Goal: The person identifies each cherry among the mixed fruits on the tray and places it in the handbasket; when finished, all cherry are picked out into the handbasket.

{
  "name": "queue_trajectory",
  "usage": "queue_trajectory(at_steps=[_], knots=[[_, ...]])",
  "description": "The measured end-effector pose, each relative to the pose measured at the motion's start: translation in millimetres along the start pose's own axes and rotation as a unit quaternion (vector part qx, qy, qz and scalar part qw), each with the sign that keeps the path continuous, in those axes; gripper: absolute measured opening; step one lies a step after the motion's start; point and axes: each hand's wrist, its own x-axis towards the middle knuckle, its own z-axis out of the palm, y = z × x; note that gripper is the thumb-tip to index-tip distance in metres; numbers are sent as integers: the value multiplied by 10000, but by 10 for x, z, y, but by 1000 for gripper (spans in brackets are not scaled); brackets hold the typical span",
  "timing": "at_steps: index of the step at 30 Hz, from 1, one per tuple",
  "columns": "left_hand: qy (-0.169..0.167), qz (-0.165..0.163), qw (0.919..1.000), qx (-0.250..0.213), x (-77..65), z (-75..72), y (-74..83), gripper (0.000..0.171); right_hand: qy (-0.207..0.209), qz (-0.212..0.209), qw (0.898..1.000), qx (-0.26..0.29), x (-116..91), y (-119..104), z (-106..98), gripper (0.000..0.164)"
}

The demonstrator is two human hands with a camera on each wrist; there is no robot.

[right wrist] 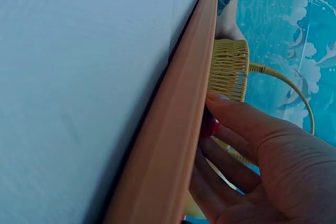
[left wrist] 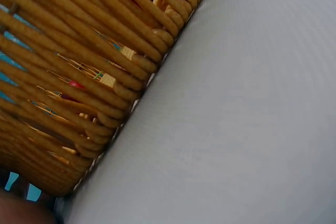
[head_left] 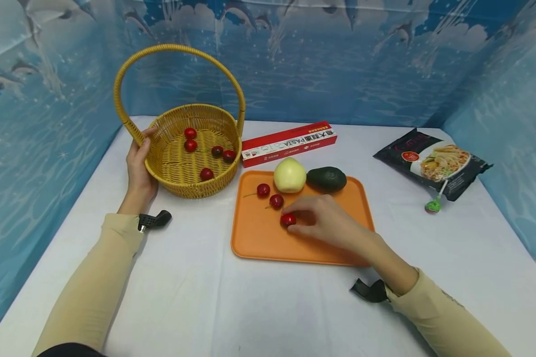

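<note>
In the head view, a yellow wicker basket (head_left: 185, 181) with a tall arched handle stands at the left. My left hand (head_left: 141, 168) grips its left side, where the handle meets the rim. Several cherries (head_left: 207, 174) lie inside. The woven wall (left wrist: 79, 77) fills much of the left wrist view. Over an orange tray (head_left: 259, 243), my right hand (head_left: 323, 220) pinches a red cherry (head_left: 288, 220) between thumb and fingers; the right wrist view shows this cherry (right wrist: 209, 127) partly hidden by them. Two more cherries, one here (head_left: 276, 201) and one farther left (head_left: 263, 190), lie on the tray.
A pale green apple (head_left: 290, 175) and a dark avocado (head_left: 326, 179) sit along the tray's back edge. Behind them lies a red pasta box (head_left: 289, 144). At the right are a black food packet (head_left: 433, 161) and a green-wrapped lollipop (head_left: 433, 205).
</note>
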Motion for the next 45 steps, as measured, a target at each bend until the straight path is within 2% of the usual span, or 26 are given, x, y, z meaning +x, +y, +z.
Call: queue_trajectory(at_steps=[10, 16, 30, 38, 45], knots=[[26, -34, 10000, 88, -11, -32, -41, 35, -42, -34, 9999, 104, -14, 23, 3, 38], [-20, 65, 9999, 114, 8, -23, -19, 36, 12, -144, 9996, 256, -4, 33, -11, 37], [39, -22, 9999, 90, 5, -15, -2, 36, 20, -220, 9990, 388, -4, -1, -29, 38], [42, -22, 9999, 131, 4, -19, -2, 35, 40, -443, 9984, 340, 73, -91, -99, 41], [43, 7, 9999, 139, 11, -17, -15, 35, 296, -631, 9975, 68, 252, -215, -222, 39]])
